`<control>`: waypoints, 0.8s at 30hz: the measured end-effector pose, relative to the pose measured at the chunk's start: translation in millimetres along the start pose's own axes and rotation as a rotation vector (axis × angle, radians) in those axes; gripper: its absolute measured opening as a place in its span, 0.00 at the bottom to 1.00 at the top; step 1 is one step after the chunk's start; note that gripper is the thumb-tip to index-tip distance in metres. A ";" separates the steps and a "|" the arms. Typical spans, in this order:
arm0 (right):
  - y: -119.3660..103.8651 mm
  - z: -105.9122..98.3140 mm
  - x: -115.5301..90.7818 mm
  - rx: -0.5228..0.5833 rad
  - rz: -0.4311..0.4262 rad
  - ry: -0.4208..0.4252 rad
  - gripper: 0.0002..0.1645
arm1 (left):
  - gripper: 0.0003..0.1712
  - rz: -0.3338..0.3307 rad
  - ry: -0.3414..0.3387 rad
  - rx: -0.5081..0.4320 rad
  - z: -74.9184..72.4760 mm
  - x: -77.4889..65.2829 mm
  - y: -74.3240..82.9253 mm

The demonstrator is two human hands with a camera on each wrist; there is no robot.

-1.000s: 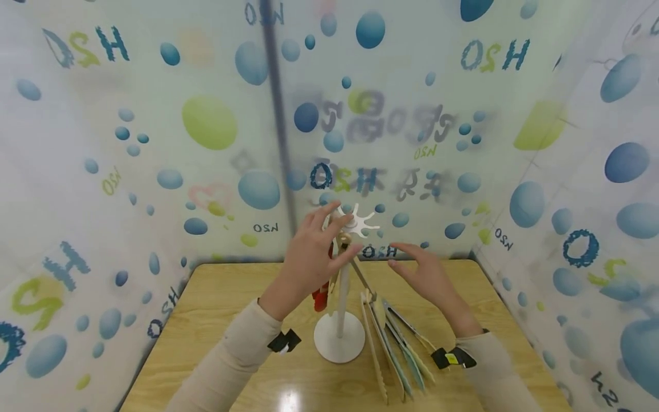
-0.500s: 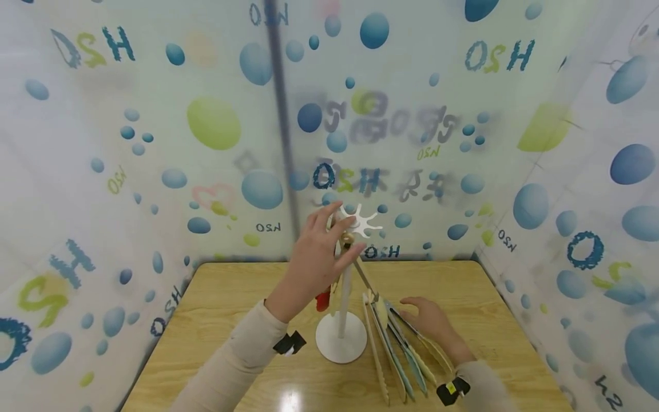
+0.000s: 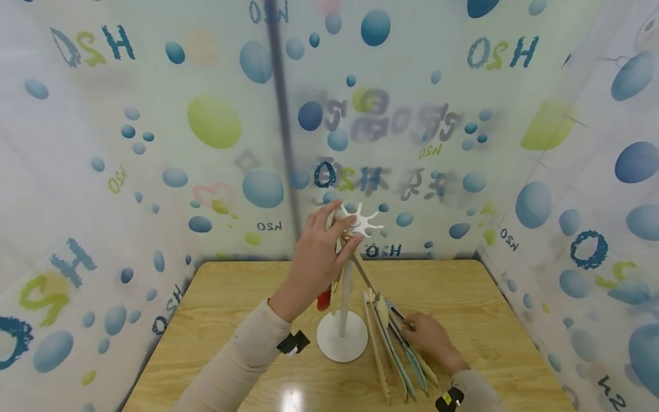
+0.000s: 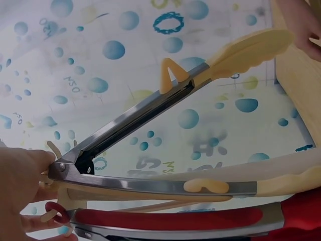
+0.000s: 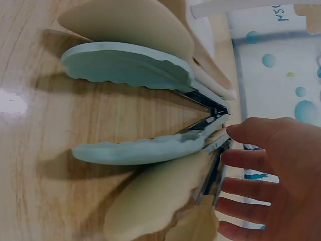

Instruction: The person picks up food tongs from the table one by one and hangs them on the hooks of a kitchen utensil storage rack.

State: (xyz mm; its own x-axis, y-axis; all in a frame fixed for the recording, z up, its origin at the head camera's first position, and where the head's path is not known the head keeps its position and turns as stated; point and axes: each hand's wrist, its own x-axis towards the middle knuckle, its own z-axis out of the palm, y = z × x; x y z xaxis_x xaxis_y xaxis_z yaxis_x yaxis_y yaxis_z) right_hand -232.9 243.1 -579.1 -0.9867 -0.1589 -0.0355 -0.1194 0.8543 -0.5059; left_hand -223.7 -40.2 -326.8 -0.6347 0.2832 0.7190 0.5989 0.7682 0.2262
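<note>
At the left of the work, above the light wood-grained desk (image 3: 216, 297), the left hand (image 3: 315, 260) is pinching the hinge end of the cream-tipped metal tongs (image 4: 135, 118) between thumb and finger, its other fingers spreading beside the spoked top of a white, round-based stand (image 3: 329, 344). The tongs are hanging just below that hand with their arms splayed, one running down near the pole, the other slanting toward the desk's right edge; the hand is probably steadying their end against a hook so that they hang free of the desk. Beside them, left of the pole, red-and-metal tongs (image 3: 324, 300) are hanging, seemingly by their red loop. Right of the stand's base, several loose tongs with cream tips and one pair of metal tongs with blue-green tips (image 5: 125, 65) are lying fanned out, hinges facing the far edge and tips the near one, which is presumably leaving the hinge ends easy to reach. Furthest right, the right hand (image 3: 427, 335) is resting its fingertips at the metal hinge ends on the fan's right side, its fingers staying parted and fairly straight, not wrapping round anything; the blue-green pair is lying just beside its thumb.
</note>
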 end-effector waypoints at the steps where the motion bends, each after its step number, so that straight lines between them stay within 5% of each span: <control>1: -0.1 0.7 -0.6 -0.006 -0.001 0.005 0.15 | 0.22 -0.002 0.002 -0.003 -0.2 0.2 0.6; 24: 0.1 8.3 -1.2 -0.058 0.004 0.032 0.15 | 0.26 -0.029 0.023 -0.030 0.0 -0.3 5.3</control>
State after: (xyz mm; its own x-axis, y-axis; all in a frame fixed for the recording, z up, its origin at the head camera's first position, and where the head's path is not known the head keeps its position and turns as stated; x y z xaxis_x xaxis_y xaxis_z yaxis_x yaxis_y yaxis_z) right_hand -230.9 239.3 -586.2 -0.9900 -0.1407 -0.0091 -0.1212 0.8823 -0.4548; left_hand -220.4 -36.2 -325.7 -0.6410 0.2472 0.7267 0.5949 0.7582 0.2668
